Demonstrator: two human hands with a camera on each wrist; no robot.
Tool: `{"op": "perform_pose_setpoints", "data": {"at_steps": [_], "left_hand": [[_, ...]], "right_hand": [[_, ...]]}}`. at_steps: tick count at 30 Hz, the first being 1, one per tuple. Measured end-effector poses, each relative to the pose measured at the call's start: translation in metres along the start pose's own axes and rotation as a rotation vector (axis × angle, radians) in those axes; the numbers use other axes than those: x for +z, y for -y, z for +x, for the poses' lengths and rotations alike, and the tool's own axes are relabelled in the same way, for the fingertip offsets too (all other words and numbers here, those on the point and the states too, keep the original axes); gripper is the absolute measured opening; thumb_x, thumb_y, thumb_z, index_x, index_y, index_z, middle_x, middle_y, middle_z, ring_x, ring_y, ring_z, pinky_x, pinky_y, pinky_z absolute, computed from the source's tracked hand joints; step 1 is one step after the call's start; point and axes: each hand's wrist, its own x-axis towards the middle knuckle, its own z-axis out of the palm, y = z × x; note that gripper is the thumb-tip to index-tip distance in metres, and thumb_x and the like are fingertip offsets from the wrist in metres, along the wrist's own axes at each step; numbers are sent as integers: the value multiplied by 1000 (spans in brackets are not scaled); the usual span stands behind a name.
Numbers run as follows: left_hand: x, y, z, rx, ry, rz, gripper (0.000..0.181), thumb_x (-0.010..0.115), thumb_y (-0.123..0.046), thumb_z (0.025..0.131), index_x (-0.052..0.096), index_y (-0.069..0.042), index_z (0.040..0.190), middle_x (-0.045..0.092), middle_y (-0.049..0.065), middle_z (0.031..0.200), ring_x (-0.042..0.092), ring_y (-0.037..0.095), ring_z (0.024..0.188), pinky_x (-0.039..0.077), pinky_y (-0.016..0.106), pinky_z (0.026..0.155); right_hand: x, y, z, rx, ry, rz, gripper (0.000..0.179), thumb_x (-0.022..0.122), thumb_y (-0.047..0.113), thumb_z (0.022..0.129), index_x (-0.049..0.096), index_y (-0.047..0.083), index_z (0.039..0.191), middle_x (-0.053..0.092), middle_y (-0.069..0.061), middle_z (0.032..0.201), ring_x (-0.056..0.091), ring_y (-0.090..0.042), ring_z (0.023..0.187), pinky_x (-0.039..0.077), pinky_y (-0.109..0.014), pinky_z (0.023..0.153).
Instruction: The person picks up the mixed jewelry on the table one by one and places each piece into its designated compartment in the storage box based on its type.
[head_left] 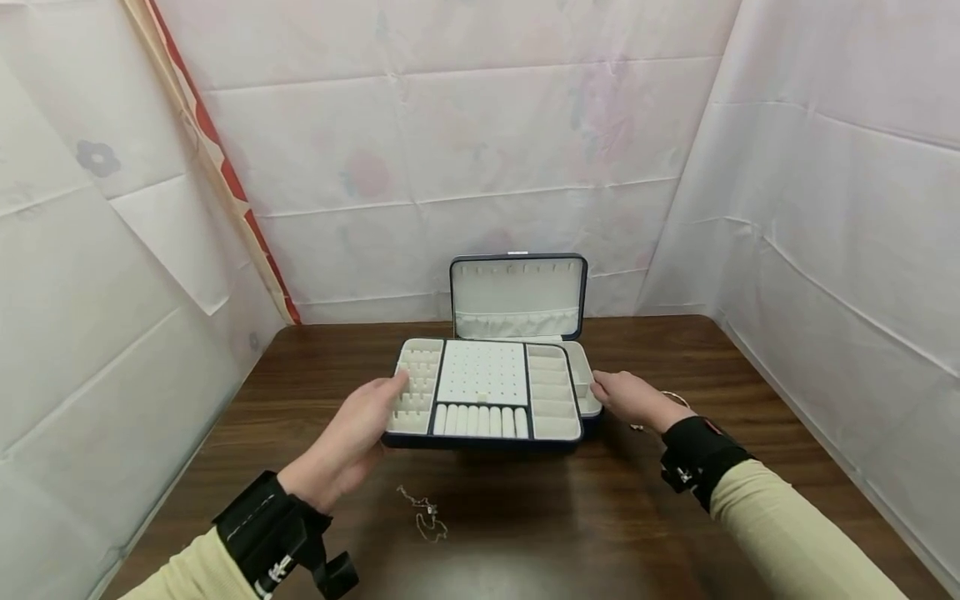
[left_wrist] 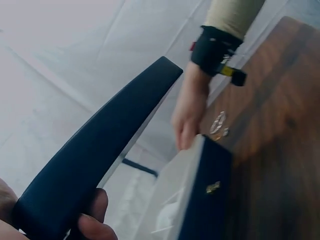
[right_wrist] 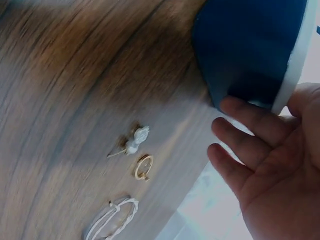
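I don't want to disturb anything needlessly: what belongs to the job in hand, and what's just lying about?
Apparently in the job:
tray, held by the left hand
jewelry box, gripped by the right hand

Untouched, seemingly just lying about:
necklace
ring
bangle
pale ornament

Looks smooth and leather-like on the tray and box, matt and velvety inside; glints as metal on the ring and necklace; shows glossy wood grain across the table, creased cloth along the sheets
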Motion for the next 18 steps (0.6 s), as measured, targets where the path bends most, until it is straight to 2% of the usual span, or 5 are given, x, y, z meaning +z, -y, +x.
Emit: {"op": "perform_pose_setpoints", "data": {"at_steps": [7,10,18], "left_hand": [[10,23,-1,-29,-26,21,54,39,-41,110,40,0,144,67,12,113,68,17,91,52,30,76],[13,31,-2,-36,-18,18,52,41,-39,110,41,2,142,69,12,110,70,17,88,52,30,74],[15,50,-4,-77,86,-44,52,44,-34,109,36,6,141,71,16,113,73,20,92,58,33,74]], "right_hand": [[-3,1,2,60,78,19,22,41,18,110,60,5,111,54,-2,78,55,-20,77,47,-38,72],[-4,2,2,72,101,20,24,41,19,110,60,4,113,53,-2,77,55,-19,76,47,-37,71],[-5,3,2,98,115,39,30,42,19,110,60,2,126,56,-3,79,55,-18,75,46,-36,70]]}}
